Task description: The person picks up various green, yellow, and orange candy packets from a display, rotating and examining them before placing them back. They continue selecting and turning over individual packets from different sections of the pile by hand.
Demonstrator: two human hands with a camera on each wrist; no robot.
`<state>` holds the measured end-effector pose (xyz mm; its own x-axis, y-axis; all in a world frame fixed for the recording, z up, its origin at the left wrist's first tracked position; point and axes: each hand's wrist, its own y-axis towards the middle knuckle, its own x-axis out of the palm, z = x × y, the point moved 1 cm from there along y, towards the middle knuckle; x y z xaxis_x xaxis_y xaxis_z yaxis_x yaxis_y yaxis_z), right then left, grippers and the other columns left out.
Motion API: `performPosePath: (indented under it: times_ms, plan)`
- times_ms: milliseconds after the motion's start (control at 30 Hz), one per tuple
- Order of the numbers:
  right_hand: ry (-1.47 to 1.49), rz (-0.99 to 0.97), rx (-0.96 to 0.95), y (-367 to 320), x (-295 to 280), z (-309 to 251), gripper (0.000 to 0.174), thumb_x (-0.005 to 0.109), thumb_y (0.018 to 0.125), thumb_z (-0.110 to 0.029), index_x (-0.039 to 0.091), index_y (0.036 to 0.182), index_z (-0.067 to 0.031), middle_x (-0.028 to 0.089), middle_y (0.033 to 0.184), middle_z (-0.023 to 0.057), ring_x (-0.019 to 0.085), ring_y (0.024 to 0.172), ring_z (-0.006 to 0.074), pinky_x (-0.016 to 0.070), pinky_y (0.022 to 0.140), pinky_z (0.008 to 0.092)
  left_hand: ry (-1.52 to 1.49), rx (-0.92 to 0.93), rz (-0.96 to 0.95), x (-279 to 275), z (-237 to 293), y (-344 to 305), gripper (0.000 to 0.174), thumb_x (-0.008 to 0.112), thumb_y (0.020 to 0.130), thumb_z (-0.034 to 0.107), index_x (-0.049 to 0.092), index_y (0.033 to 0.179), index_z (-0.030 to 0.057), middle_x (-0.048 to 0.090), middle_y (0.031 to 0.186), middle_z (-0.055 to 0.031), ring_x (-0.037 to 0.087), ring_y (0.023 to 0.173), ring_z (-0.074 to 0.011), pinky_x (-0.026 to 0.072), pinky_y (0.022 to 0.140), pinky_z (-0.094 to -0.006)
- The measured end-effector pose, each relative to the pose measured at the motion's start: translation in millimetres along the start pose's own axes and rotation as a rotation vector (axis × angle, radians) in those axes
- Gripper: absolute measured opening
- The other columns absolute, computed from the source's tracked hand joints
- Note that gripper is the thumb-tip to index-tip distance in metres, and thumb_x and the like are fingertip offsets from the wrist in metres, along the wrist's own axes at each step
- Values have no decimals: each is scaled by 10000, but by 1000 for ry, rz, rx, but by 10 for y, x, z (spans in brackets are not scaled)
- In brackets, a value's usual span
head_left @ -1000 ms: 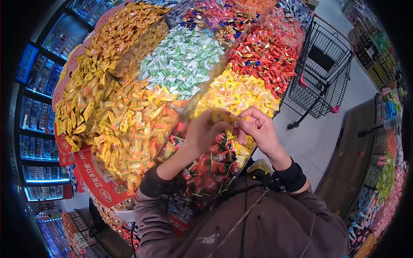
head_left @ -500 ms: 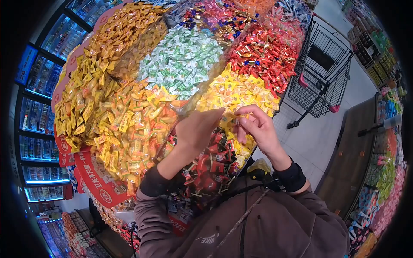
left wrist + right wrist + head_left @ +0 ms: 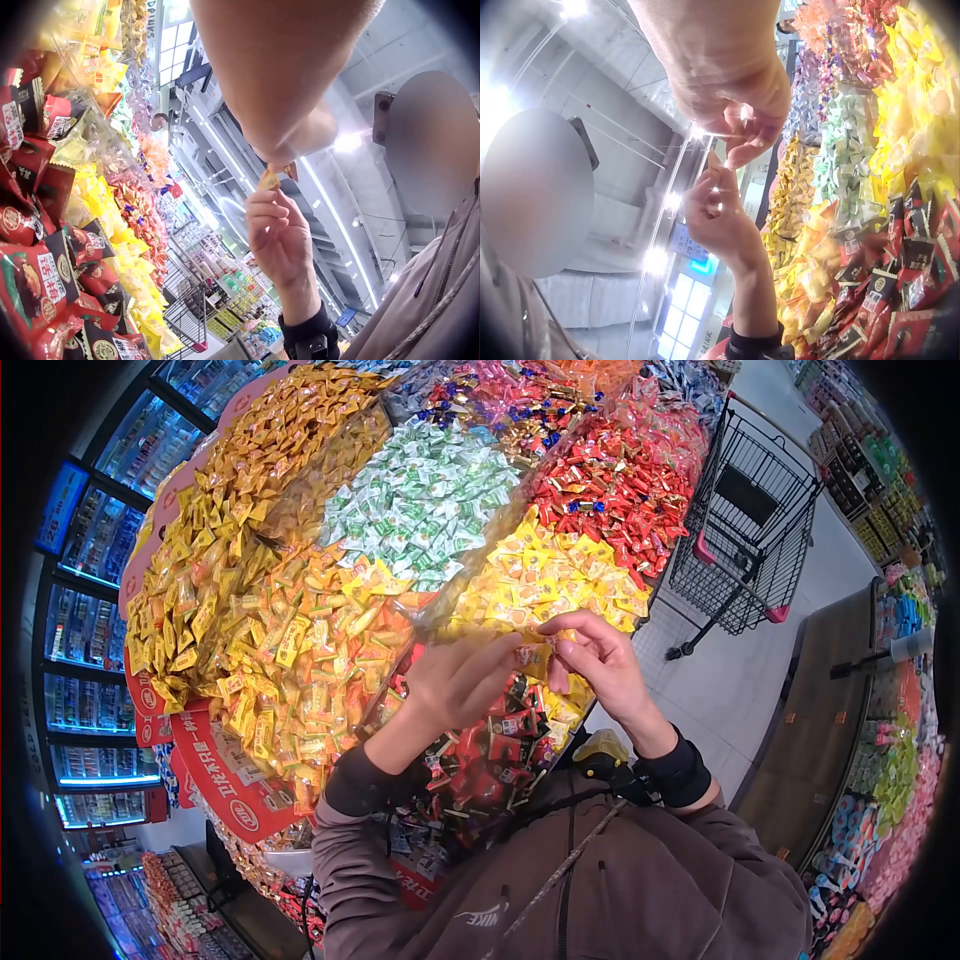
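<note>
A small yellow candy packet (image 3: 533, 653) is between the two hands, above the candy bins. My left hand (image 3: 455, 678), back upward, pinches its left side. From the right, my right hand (image 3: 600, 665) pinches the packet's edge with thumb and forefinger. In the left wrist view the yellow packet (image 3: 270, 178) shows between the left fingertips and the raised right hand (image 3: 285, 244). In the right wrist view, the left hand (image 3: 720, 217) has its fingertips close to the right thumb; blur and glare hide the exact contact there.
Below the hands lie red and black packets (image 3: 490, 745); yellow packets (image 3: 540, 575) are just beyond. Orange-yellow sweets (image 3: 310, 660) fill the left side, green-white ones (image 3: 420, 500) the middle. A shopping cart (image 3: 750, 520) stands at the right, near a shelf (image 3: 810, 710).
The left hand has turned its back upward and shifted left and slightly down. The packet, mostly covered half a second ago, shows again. The right hand has barely moved.
</note>
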<state>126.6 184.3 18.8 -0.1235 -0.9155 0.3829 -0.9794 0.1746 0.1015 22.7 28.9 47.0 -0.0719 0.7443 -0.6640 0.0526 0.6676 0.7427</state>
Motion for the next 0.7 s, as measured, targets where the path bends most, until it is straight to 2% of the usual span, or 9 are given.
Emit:
performPosePath:
  times_ms: [167,267,367,467,567,667,700]
  plan:
    - [18,1,-8,-4,4,-1,219,443,886,-139,477,1041,12,556,650,55,557,573,109,442,548,220,-56,-58,-3,10,-8,2,243,603,641,69,595,884,65,625,890,-52,592,625,-162,436,457,-240]
    - [19,0,-14,-5,1,13,223,446,881,-129,473,1050,14,561,667,60,562,579,110,448,564,220,-124,-207,-44,-25,14,97,327,620,624,68,592,950,83,626,853,-49,585,600,-174,444,472,-244]
    - [11,2,8,-8,1,1,226,446,876,-116,471,1057,16,564,686,63,563,583,109,451,574,222,-192,-390,-178,-40,28,67,402,642,597,59,590,989,127,623,831,-54,577,580,-185,444,465,-248]
    - [5,1,24,-11,-1,-6,228,442,875,-112,470,1061,18,565,702,65,563,590,107,449,573,221,-343,-510,-122,-14,29,39,418,664,584,65,598,982,175,616,782,-30,573,570,-159,442,471,-237]
    - [15,-21,33,-5,-11,22,237,427,884,-133,474,1055,23,567,717,65,558,594,103,445,562,212,-366,-277,152,105,-12,66,371,668,598,86,612,950,185,607,777,0,553,542,-141,431,467,-238]
    - [44,-45,70,-9,-37,30,267,407,896,-178,479,1045,30,566,737,62,550,594,99,437,548,200,-304,-220,-73,-12,0,19,344,649,624,93,608,953,190,601,815,20,534,529,-130,415,452,-238]
    - [64,-51,80,-3,-40,30,281,402,899,-196,480,1042,33,564,741,59,547,592,97,434,543,197,-381,-220,-104,-18,4,43,352,641,629,92,603,964,195,599,829,22,532,532,-130,408,444,-235]
